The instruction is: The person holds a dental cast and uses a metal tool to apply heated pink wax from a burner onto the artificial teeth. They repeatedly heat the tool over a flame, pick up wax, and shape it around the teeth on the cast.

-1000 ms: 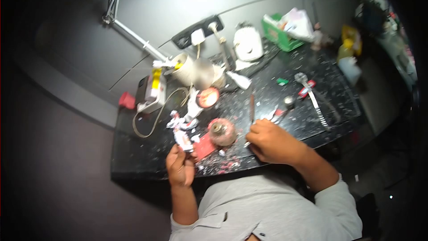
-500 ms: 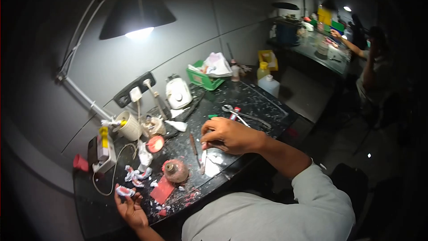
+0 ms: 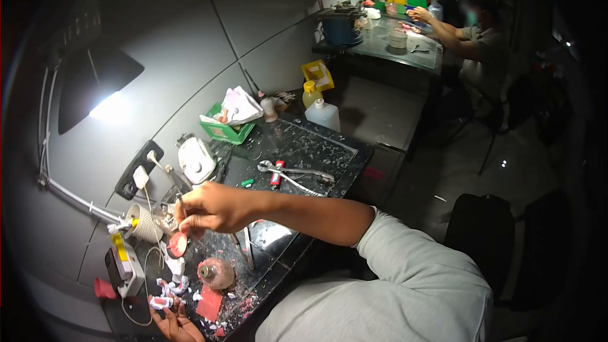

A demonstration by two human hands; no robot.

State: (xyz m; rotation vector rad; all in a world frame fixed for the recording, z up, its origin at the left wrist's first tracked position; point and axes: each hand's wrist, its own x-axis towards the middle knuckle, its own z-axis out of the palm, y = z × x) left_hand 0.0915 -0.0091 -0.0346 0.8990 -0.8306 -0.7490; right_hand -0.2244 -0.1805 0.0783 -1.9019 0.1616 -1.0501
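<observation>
The small pink-and-white dental piece [image 3: 159,302] rests on the open left hand [image 3: 177,326], left of the round pink-stained burner [image 3: 215,272]. Above the burner, the right hand [image 3: 209,209] is closed around a thin metal tool [image 3: 180,199]. This looks like preparing the tool. The next move would need a steady tip at the piece.

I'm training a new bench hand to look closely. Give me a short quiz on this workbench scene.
1. True or false: the green basket stands at the back of the black bench.
2. The right hand is nearest to: A the beige cup; B the pliers; C the white bottle.
3. Which hand is low at the bench's near edge?
Key: 1 true; 2 A; 3 the left hand.
</observation>
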